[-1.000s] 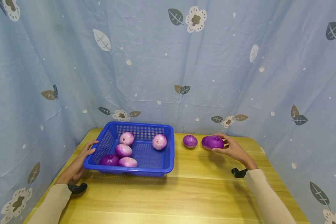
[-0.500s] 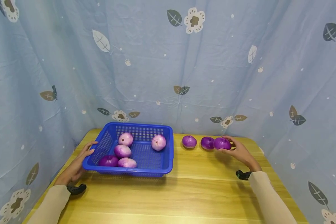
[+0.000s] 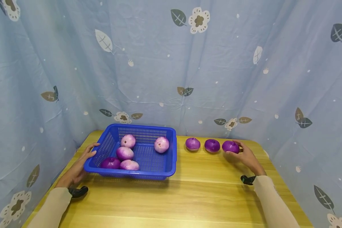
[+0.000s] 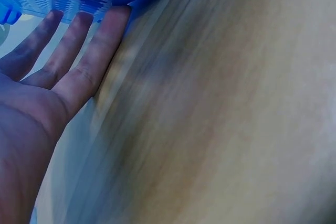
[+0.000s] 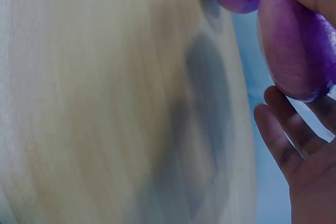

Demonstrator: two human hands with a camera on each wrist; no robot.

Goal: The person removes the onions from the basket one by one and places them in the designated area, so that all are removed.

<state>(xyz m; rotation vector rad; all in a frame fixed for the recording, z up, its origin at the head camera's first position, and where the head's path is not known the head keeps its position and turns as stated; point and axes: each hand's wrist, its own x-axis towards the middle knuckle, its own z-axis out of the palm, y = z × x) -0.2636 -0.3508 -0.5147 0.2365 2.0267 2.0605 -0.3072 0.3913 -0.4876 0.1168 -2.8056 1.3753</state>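
Observation:
My right hand pinches a purple onion between thumb and fingers at the right end of a row. In the right wrist view, this onion is over the table's far edge, with two fingers extended below it. Two more purple onions, one in the middle and one nearer the basket, sit to its left. My left hand rests at the left side of a blue plastic basket, fingertips at its rim. In the left wrist view, straight fingers touch the perforated wall.
Inside the basket lie several onions: a dark purple one, paler ones on the left, and one on the right. The wooden table ends at a blue patterned curtain behind and at both sides.
My right hand has moved right with its onion, away from the middle onion, and lowered it into line with the other two. The left hand and basket stay put.

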